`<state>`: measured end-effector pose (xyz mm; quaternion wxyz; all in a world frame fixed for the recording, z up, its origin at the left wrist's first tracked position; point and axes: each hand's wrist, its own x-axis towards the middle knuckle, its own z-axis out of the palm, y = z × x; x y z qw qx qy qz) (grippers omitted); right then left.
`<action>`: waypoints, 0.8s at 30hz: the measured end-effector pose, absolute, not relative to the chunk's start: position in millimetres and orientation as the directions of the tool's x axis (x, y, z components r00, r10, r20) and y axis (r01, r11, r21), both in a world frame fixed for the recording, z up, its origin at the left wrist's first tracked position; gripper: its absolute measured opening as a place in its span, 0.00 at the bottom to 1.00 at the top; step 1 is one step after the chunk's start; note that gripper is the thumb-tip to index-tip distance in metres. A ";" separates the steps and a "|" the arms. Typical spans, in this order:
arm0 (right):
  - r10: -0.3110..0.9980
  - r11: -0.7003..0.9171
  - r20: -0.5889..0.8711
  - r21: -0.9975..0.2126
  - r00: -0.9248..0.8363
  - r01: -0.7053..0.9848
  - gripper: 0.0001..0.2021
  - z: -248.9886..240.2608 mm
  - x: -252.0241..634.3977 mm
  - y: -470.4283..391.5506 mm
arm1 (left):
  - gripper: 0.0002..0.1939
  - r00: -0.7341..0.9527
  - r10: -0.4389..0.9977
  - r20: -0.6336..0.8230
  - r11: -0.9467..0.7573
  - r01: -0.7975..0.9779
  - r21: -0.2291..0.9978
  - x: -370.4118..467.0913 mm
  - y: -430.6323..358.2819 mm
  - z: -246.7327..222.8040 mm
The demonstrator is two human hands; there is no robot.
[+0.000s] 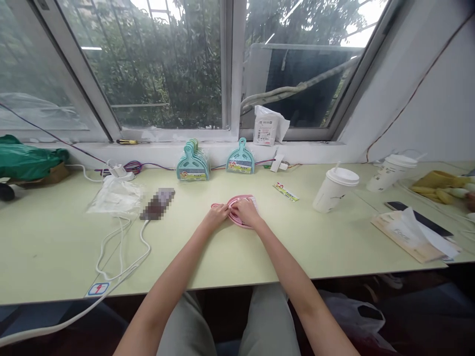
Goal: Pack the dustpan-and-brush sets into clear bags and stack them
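A small pink dustpan (245, 225) lies on the table in front of me, its handle pointing left. My left hand (219, 213) is closed round it where the handle meets the pan. Fingers bent, my right hand (245, 211) grips inside the pan at the little brush, whose pale bristles (255, 201) show at the right side. Most of the brush is hidden under this hand. To the right of the pan lies a printed label strip (285, 192).
Wrapped green dustpan sets (193, 162) and another green set (240, 157) stand along the wall. A lidded paper cup (335, 190) and a tissue pack (408, 235) are on the right. At left are a white cable (122, 247) and a clear plastic bag (115, 195).
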<state>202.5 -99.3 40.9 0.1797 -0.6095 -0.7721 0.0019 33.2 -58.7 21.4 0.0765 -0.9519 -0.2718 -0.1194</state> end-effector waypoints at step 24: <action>0.874 -0.280 0.209 -0.521 0.439 0.806 0.18 -5.6 343.6 -74.2 | 0.25 0.223 0.972 -0.076 0.161 -0.396 0.904 10.1 -32.2 26.6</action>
